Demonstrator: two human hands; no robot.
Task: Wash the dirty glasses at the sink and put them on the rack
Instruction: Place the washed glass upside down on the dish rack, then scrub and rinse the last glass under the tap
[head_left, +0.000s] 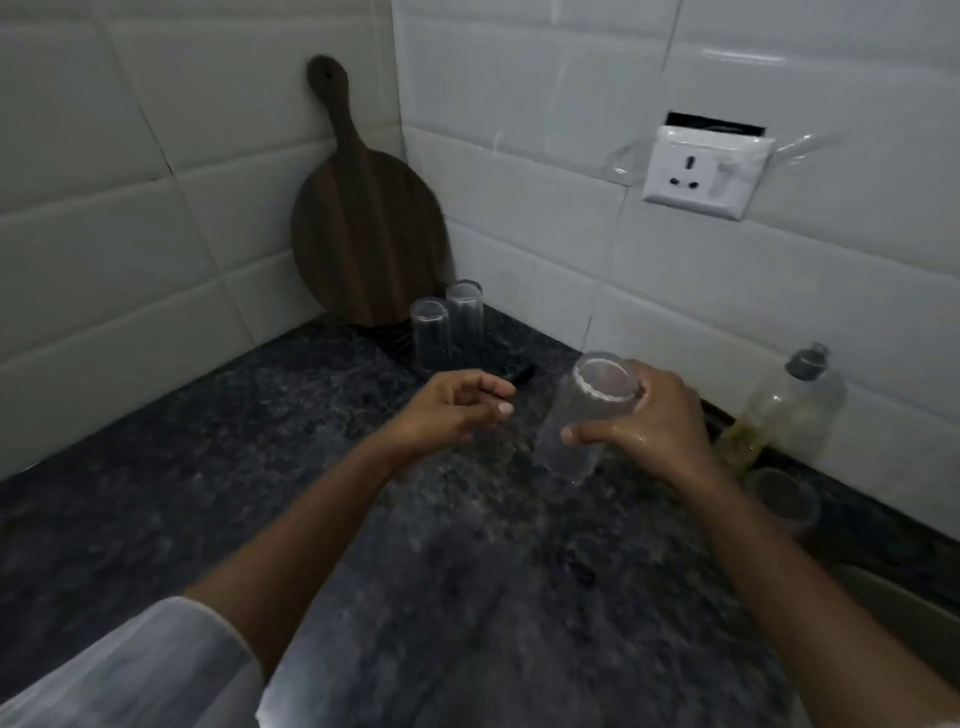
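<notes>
A pale sleeve (130, 670) fills the lower left corner, and from it the bare left forearm reaches up and to the right over the dark speckled surface (156, 493). Against the tiled corner behind leans a round wooden board (363, 228), handle up. Just in front of it two clear glasses (431, 332) stand side by side, seemingly mouth down, on a dark ribbed rack (400, 338) set on the surface; the picture is too blurred to tell more of the rack. The left hand (457, 410) hovers palm down just in front of these glasses, wrist level, its fingers (498, 389) loosely curled and partly open, with nothing in them; the thumb points toward the other hand. A small dark thing lies beyond the fingertips, too blurred to name. Just beside it, the right hand (654, 421) holds a third glass (587, 415) above the surface, tilted so its near end faces up toward the camera. The thumb presses the near side of the glass and the other fingers wrap the far side, closed firmly round it; the back of the hand looks wet. The right forearm runs down to the lower right edge. On the right wall sits a white socket (706, 171). Farther right, against the wall, stands a clear bottle (784, 410) with a grey cap, and another tumbler (784, 501) in front of it.
</notes>
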